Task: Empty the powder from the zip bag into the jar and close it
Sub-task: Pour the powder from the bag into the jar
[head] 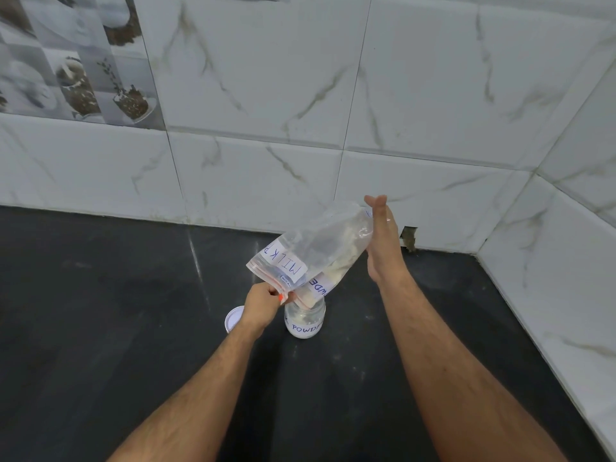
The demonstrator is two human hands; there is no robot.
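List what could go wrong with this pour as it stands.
1. The clear plastic zip bag funnels through one corner into the small glass jar; powder may spill onto the black counter.
2. Nothing holds the jar; it could tip.
3. Clumped powder stays high near the flat right hand and could drop suddenly.

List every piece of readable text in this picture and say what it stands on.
"MILK P", rest cut off: white label on the zip bag.
"WDE", part of a word: the bag's label past a fold, near its mouth.
"POWDE": label on the jar.
Small print by the bag's zip strip: too small to read.
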